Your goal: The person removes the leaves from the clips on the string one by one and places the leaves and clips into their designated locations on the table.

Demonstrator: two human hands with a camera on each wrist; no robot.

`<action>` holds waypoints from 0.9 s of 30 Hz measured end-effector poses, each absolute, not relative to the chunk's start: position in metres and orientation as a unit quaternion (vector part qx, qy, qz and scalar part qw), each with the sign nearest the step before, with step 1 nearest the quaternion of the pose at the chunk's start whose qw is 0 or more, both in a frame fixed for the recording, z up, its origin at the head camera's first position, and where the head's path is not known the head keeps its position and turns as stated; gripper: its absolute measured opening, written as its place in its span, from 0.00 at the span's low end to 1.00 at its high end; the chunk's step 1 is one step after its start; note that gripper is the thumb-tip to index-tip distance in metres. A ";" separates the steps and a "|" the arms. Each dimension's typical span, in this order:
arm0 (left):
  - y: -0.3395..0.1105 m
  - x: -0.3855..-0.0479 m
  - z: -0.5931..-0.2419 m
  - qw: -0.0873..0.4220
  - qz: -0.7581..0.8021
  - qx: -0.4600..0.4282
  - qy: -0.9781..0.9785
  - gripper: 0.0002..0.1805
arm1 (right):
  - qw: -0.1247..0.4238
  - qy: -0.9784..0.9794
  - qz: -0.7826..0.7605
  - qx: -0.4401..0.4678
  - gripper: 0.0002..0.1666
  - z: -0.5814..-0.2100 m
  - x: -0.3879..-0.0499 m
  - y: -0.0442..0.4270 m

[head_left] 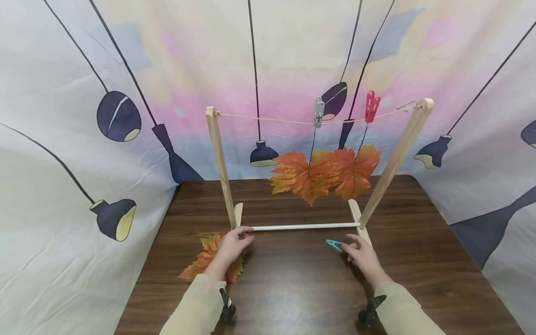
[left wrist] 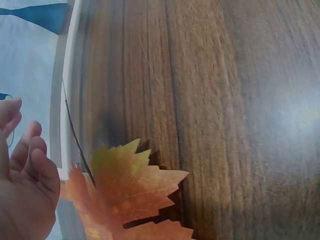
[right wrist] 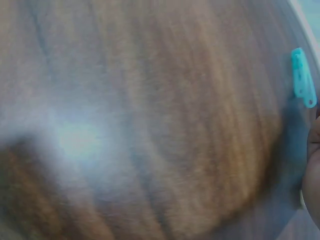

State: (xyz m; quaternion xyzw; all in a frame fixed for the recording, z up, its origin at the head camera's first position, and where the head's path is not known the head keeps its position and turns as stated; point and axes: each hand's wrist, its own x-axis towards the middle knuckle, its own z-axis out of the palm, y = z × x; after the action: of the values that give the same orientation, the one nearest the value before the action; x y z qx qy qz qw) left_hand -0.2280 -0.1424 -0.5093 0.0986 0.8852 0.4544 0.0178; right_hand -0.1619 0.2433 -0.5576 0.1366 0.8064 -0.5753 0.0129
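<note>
Two orange leaves, one [head_left: 303,177] under a grey clip [head_left: 319,111] and the other [head_left: 358,170] under a red clip [head_left: 371,107], hang from a string [head_left: 268,119]. A third leaf [head_left: 201,263] lies on the table beneath my left hand [head_left: 230,249]. In the left wrist view, this hand [left wrist: 30,190] has loosely bent fingers with nothing visible between them, beside the leaf [left wrist: 132,192] and its dark stem [left wrist: 75,135]. My right hand [head_left: 364,256] pinches a turquoise clip [head_left: 333,244] by its handle end. The right wrist view shows the clip [right wrist: 303,77] just beyond the hand [right wrist: 314,175], mostly out of frame.
A wooden frame has a left post [head_left: 222,172], a right post [head_left: 395,163] and a white bottom rod [head_left: 305,226]. It stands on the dark wooden table [head_left: 289,288]. A curtain printed with lamps [head_left: 226,56] hangs behind and at both sides.
</note>
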 end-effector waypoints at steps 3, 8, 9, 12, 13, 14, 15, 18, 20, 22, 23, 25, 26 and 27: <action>-0.140 -0.229 -0.506 0.021 0.455 0.098 0.885 0.12 | 0.005 0.807 -0.576 0.131 0.29 -0.551 -0.163 0.245; -0.137 -0.232 -0.501 0.029 0.470 0.090 0.878 0.13 | -0.006 0.809 -0.573 0.130 0.29 -0.542 -0.167 0.248; -0.136 -0.232 -0.500 0.030 0.472 0.091 0.876 0.14 | -0.006 0.809 -0.573 0.131 0.29 -0.541 -0.168 0.248; -0.134 -0.234 -0.497 0.024 0.474 0.096 0.875 0.15 | -0.010 0.806 -0.576 0.137 0.28 -0.535 -0.170 0.249; -0.133 -0.235 -0.495 0.020 0.472 0.098 0.876 0.15 | -0.010 0.804 -0.579 0.136 0.28 -0.532 -0.170 0.249; -0.132 -0.235 -0.494 0.018 0.471 0.099 0.876 0.15 | -0.011 0.803 -0.581 0.136 0.28 -0.530 -0.171 0.249; -0.132 -0.235 -0.493 0.016 0.470 0.101 0.877 0.15 | -0.013 0.802 -0.582 0.134 0.28 -0.528 -0.171 0.248; -0.130 -0.236 -0.489 0.019 0.465 0.101 0.879 0.15 | -0.020 0.796 -0.591 0.131 0.27 -0.524 -0.172 0.247; -0.129 -0.237 -0.486 0.026 0.466 0.097 0.879 0.15 | -0.025 0.792 -0.596 0.127 0.27 -0.521 -0.173 0.247; -0.128 -0.237 -0.483 0.027 0.468 0.098 0.878 0.15 | -0.028 0.788 -0.603 0.124 0.27 -0.518 -0.174 0.247; -0.127 -0.237 -0.482 0.026 0.469 0.099 0.877 0.14 | -0.030 0.786 -0.605 0.124 0.27 -0.516 -0.175 0.247; -0.126 -0.238 -0.478 0.025 0.475 0.100 0.874 0.14 | -0.032 0.784 -0.608 0.121 0.28 -0.513 -0.175 0.247; -0.126 -0.238 -0.476 0.025 0.479 0.100 0.871 0.14 | -0.033 0.783 -0.609 0.121 0.28 -0.511 -0.175 0.247; -0.125 -0.239 -0.475 0.025 0.482 0.101 0.870 0.14 | -0.034 0.783 -0.609 0.122 0.28 -0.510 -0.174 0.248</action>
State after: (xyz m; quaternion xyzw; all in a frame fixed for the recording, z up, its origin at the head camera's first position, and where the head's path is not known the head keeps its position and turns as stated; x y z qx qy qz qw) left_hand -0.2387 -0.1249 -0.4751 0.1013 0.8698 0.4822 0.0250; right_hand -0.1745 0.2476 -0.5096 0.1223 0.7830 -0.6090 -0.0341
